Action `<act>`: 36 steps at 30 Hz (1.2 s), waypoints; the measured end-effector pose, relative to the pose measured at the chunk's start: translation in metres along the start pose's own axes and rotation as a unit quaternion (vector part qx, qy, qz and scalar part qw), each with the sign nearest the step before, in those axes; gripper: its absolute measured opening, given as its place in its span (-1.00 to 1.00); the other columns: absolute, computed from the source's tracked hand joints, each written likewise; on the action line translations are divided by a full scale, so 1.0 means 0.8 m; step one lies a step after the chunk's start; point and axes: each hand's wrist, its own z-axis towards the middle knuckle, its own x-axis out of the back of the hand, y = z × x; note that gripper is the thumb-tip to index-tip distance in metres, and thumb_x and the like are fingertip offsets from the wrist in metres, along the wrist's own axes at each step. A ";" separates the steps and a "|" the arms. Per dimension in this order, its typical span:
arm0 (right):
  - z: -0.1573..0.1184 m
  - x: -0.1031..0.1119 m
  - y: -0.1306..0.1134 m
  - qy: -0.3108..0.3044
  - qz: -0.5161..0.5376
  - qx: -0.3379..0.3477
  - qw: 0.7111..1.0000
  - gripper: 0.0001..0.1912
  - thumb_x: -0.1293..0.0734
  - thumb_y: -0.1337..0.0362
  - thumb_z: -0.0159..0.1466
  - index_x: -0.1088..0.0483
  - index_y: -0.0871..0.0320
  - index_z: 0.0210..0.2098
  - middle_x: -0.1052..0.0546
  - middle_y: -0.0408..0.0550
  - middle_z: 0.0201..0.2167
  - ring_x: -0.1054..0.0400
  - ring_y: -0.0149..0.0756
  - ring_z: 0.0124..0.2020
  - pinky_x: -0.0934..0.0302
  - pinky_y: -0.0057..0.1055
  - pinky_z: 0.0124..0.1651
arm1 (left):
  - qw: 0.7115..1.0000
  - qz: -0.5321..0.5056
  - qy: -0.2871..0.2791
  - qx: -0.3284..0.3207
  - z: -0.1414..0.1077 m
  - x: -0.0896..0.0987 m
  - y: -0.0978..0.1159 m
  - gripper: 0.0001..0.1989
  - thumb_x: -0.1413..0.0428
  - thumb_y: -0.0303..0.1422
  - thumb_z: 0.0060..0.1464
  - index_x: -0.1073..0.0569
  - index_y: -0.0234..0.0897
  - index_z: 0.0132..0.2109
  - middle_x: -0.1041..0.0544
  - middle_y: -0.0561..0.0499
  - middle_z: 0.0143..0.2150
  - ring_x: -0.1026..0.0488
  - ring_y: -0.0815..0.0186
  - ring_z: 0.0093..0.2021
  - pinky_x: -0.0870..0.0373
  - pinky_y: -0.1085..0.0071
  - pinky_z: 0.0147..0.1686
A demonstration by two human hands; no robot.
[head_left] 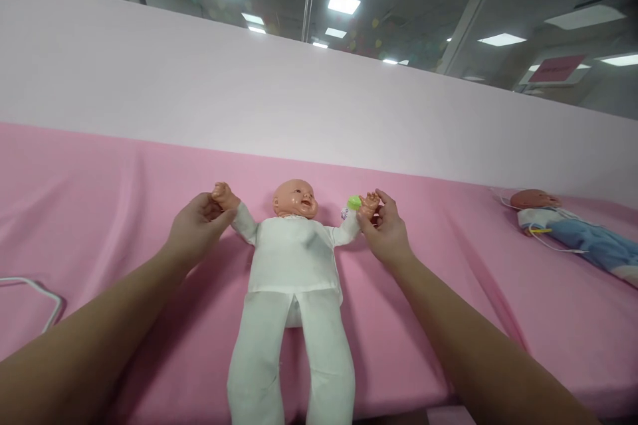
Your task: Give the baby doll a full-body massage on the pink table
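A baby doll point(296, 252) with a white cloth body and a hard, shiny head lies on its back on the pink sheet point(409, 319). Its legs stretch toward me and leave the bottom of the view. At the left, my left hand point(197, 226) is closed around the doll's wrist, thumb in front. My right hand point(389, 229) pinches the doll's other wrist, with the small plastic fingers showing above my thumb. Both doll arms are held out sideways and raised. Just behind the arm on the right is a small white bottle with a green cap point(353, 202), partly hidden.
A second doll point(588, 236) in blue and white clothing lies at the far right, with thin white tubing on it. A white cable point(37, 285) runs along the left. Behind the bed rises a white wall panel point(239, 93) topped by glass.
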 end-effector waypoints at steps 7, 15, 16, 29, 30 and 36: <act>-0.036 -0.017 -0.035 -0.141 -0.131 0.287 0.939 -0.51 -0.40 0.24 0.32 -0.40 0.01 0.23 -0.62 0.02 0.06 -0.53 -0.04 -0.02 -0.49 -0.05 0.02 | 0.968 0.136 -0.108 -0.181 -0.037 -0.026 0.028 -0.65 -0.20 -0.09 0.12 -0.59 -0.05 0.02 -0.65 0.01 0.03 -0.56 0.02 0.03 -0.51 0.15 0.02; -0.046 -0.034 -0.047 -0.188 -0.171 0.447 0.858 -0.66 -0.30 0.40 0.39 -0.53 0.02 0.09 -0.63 0.00 0.04 -0.49 -0.06 0.07 -0.38 0.02 0.20 | 0.918 0.200 -0.172 -0.297 -0.033 -0.042 0.009 -0.65 -0.15 -0.23 0.18 -0.62 -0.01 0.09 -0.64 0.00 0.09 -0.50 0.01 0.16 -0.42 0.10 0.16; -0.045 -0.034 -0.046 -0.190 -0.157 0.437 0.865 -0.66 -0.31 0.38 0.39 -0.52 0.02 0.10 -0.63 0.00 0.04 -0.49 -0.06 0.07 -0.38 0.02 0.19 | 0.918 0.196 -0.171 -0.299 -0.034 -0.040 0.011 -0.65 -0.15 -0.22 0.18 -0.62 -0.01 0.09 -0.64 0.00 0.08 -0.51 0.01 0.15 -0.43 0.11 0.14; 0.026 0.004 0.044 -0.040 0.085 -0.206 0.974 -0.31 -0.48 0.03 0.20 -0.27 0.06 0.25 -0.62 0.04 -0.13 -0.54 -0.20 -0.33 -0.47 -0.31 -0.37 | 0.977 -0.132 -0.061 0.154 0.038 0.013 -0.047 -0.59 -0.29 -0.09 0.10 -0.58 -0.35 -0.08 -0.67 -0.08 -0.18 -0.63 0.06 -0.11 -0.59 0.28 -0.13; 0.029 0.004 0.052 -0.054 0.088 -0.233 0.967 -0.36 -0.48 0.02 0.20 -0.30 0.07 0.19 -0.61 0.03 -0.19 -0.51 -0.23 -0.41 -0.40 -0.37 -0.48 | 0.971 -0.155 -0.065 0.172 0.042 0.013 -0.052 -0.60 -0.30 -0.11 0.09 -0.57 -0.36 -0.09 -0.67 -0.08 -0.21 -0.63 0.05 -0.12 -0.61 0.29 -0.14; 0.031 0.001 0.063 -0.085 0.100 -0.259 0.957 -0.49 -0.48 0.03 0.20 -0.33 0.10 0.04 -0.56 -0.06 -0.40 -0.39 -0.31 -0.56 -0.16 -0.48 -0.63 | 0.949 -0.193 -0.124 0.217 0.040 0.008 -0.050 -0.57 -0.31 -0.08 0.08 -0.55 -0.34 -0.07 -0.68 -0.12 -0.21 -0.66 0.03 -0.13 -0.64 0.18 -0.06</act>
